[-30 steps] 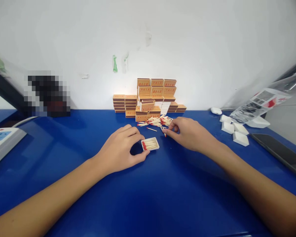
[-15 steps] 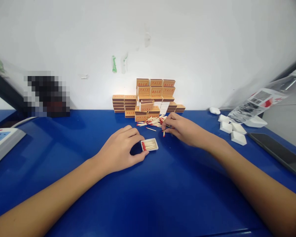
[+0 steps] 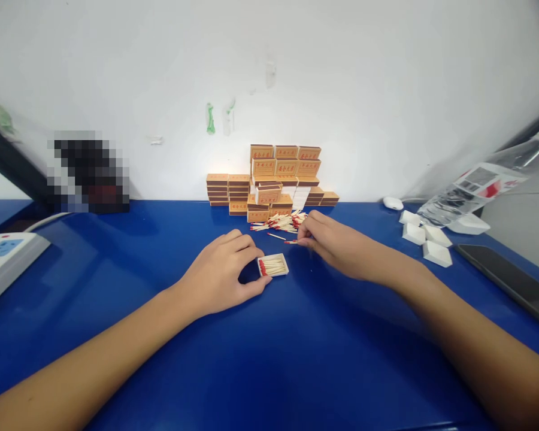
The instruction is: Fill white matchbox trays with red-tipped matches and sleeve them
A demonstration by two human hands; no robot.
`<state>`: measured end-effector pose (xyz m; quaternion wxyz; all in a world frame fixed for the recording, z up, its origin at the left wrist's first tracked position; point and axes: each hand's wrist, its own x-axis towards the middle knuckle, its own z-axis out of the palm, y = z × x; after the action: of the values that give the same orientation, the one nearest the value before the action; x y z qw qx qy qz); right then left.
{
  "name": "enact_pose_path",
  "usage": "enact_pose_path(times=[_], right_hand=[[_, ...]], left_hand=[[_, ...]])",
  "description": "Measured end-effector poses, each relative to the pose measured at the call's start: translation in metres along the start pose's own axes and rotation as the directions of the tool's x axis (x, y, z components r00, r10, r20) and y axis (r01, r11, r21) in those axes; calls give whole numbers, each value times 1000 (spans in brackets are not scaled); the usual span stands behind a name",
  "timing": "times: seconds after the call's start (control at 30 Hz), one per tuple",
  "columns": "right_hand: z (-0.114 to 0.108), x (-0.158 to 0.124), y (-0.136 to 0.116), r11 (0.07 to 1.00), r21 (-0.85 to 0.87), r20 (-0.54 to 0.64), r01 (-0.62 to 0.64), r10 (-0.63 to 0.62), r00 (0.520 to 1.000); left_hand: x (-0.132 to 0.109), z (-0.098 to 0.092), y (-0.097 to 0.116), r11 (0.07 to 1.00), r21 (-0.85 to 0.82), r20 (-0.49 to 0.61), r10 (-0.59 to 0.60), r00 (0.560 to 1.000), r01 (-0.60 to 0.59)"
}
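Note:
Between the thumb and fingertips of my left hand (image 3: 229,272) is a small white tray (image 3: 283,273) lying on the blue table. Matches (image 3: 273,265) fill it, red heads toward the left. My right hand (image 3: 330,240) pinches a few matches (image 3: 291,242), their red heads pointing left. A loose pile of matches (image 3: 284,221) lies just behind and left of that hand. One single match (image 3: 276,236) rests on the table between the pile and the tray. Behind the pile stand stacked matchboxes (image 3: 264,168) in orange and brown.
White box pieces (image 3: 437,253), a white earphone case (image 3: 393,203), a plastic bottle (image 3: 480,179) and a dark phone (image 3: 512,278) are on the right. A power strip (image 3: 15,257) sits at the left edge of the blue table (image 3: 260,365); a white wall rises behind.
The matches in my right hand have turned from pointing toward me to lying sideways, heads left. My right hand has moved slightly down. My left hand keeps its hold on the tray.

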<state>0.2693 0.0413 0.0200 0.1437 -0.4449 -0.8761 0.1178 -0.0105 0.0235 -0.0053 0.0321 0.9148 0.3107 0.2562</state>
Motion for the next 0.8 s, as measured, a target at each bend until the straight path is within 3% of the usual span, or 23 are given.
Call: enact_pose_path(times=[0.17,0.33,0.63,0.8], right_hand=[[15,-6,-36,969,-192,9,155,-157,988],[25,-7,-47,917,-352,46,188,-184,982],[19,-3,-49,989,-80,-21,128,-130,991],[17,-4,-47,992,-38,-21,124,-125,992]], left_hand=[[0,1,1,1000,0,4,5,1000,-5],[1,1,2,1000,-12,1,17,1000,-17],[1,-1,2,1000,1,27,2,1000,-2],[1,-1,3,1000,-2,25,0,1000,0]])
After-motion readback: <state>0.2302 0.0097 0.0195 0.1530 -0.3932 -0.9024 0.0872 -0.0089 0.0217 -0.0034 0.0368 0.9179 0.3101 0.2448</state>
